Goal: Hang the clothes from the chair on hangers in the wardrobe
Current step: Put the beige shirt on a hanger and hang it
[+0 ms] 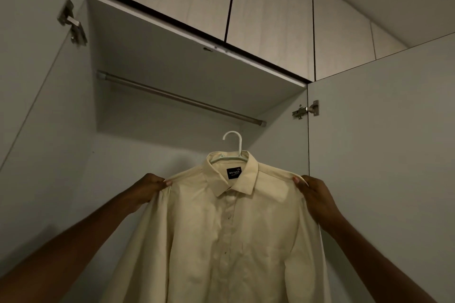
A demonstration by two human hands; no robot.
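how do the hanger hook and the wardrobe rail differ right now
The hanger hook is white, thin and curved; the wardrobe rail is brownish metal, thicker and straight. The hook hangs free below the rail, carried with the shirt; the rail is fixed between the walls and bare. Both lie inside the open wardrobe.

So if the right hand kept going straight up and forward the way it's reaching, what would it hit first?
Probably nothing soon. The right hand, pinching the cream shirt at its shoulder, points up into the open wardrobe. The way looks free until the hanging rail or the back wall behind it; depth is hard to judge here.
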